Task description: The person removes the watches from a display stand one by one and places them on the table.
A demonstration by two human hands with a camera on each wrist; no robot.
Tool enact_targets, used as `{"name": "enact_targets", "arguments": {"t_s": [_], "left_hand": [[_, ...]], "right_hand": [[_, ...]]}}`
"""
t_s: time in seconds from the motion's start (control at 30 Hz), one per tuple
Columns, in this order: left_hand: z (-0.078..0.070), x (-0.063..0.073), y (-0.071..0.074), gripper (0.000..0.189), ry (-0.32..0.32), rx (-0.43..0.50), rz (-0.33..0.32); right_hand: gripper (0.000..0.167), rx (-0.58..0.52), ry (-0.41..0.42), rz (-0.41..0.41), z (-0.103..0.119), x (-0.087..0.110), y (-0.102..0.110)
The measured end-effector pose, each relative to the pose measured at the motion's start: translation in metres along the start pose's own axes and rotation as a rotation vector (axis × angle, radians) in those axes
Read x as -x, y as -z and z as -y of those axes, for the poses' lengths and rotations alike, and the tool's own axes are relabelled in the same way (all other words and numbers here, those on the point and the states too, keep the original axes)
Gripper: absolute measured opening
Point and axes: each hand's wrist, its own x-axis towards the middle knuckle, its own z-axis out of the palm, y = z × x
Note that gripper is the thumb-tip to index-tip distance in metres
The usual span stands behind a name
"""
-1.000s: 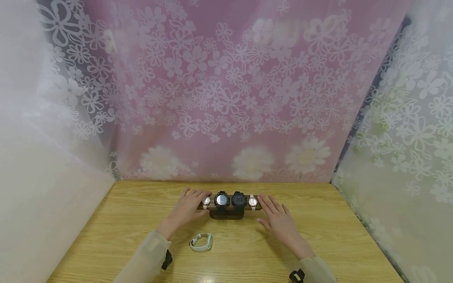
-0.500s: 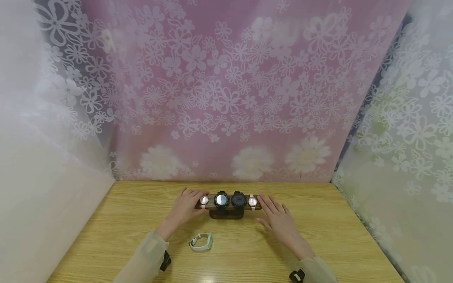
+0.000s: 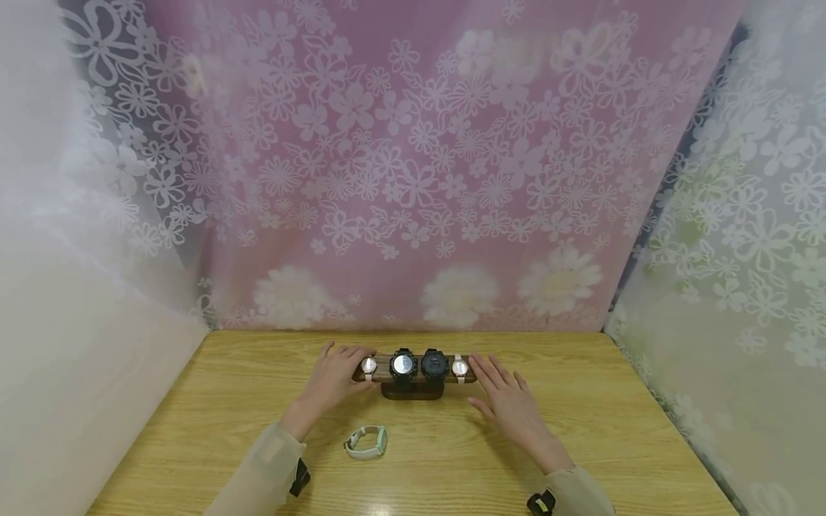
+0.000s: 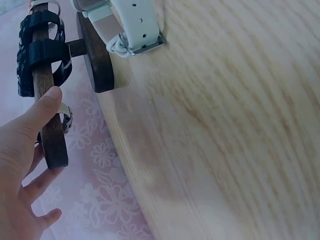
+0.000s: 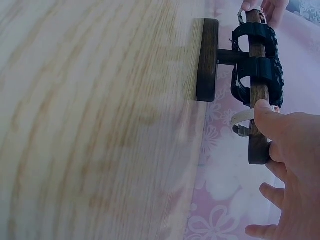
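Left hand point(image 3: 332, 376), right hand point(image 3: 511, 407) each grip an end of one stand point(image 3: 413, 392) bearing two black watches point(image 3: 403, 365), two pale watches point(image 3: 459, 368); one mint watch point(image 3: 365, 454) on surface point(image 3: 477, 473).

Watch stand point(image 3: 413, 391) on counter point(image 3: 439, 466), left hand point(image 3: 330, 378) and right hand point(image 3: 510, 405) at its ends. On it: left watch point(image 3: 368, 365) beside left hand, right watch point(image 3: 459, 368) beside right, middle watches point(image 3: 403, 364) point(image 3: 434, 364) between. Loose watch point(image 3: 383, 441) before left hand, rightward. Curtain point(image 3: 413, 179) beyond both.
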Motion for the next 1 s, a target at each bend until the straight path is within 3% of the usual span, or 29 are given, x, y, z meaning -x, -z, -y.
{"name": "enact_targets", "arguments": {"t_s": [0.33,0.6,1.0], "left_hand": [[0.0018,0.0021,0.0016,0.066,-0.022,-0.001,0.022],[0.0039,0.0031,0.0035,0.068,0.037,0.016,0.019],[0.0071,0.0054,0.0043,0.068,0.005,0.032,0.025]], "right_hand": [[0.075,-0.003,-0.004,0.004,-0.0008,-0.0004,-0.0002],[0.075,0.022,0.017,-0.028,-0.0004,0.0005,-0.0018],[0.075,0.010,0.018,-0.026,-0.0029,0.0000,-0.0035]]}}
